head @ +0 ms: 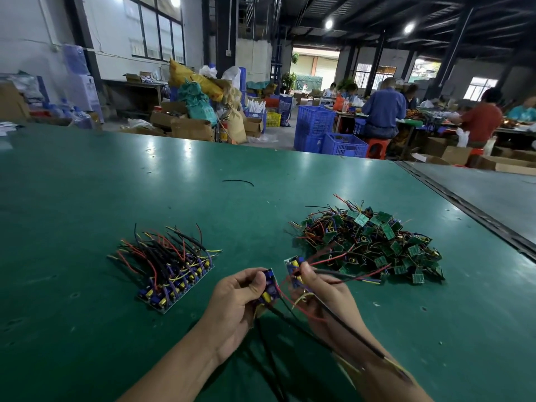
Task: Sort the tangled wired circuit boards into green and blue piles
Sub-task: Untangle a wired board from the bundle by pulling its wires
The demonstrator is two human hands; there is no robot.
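Fingers of my left hand pinch a blue board, right hand a second board. Blue pile lies nine o'clock, nearer left.

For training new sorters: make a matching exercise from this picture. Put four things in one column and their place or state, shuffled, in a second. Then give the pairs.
1. row of blue boards
2. heap of green boards
3. loose black wire
4. left hand

A. alone, farther up the table
B. tangled, on the right side
C. grips a blue board
D. lined up, on the left side

Pairs: 1-D, 2-B, 3-A, 4-C
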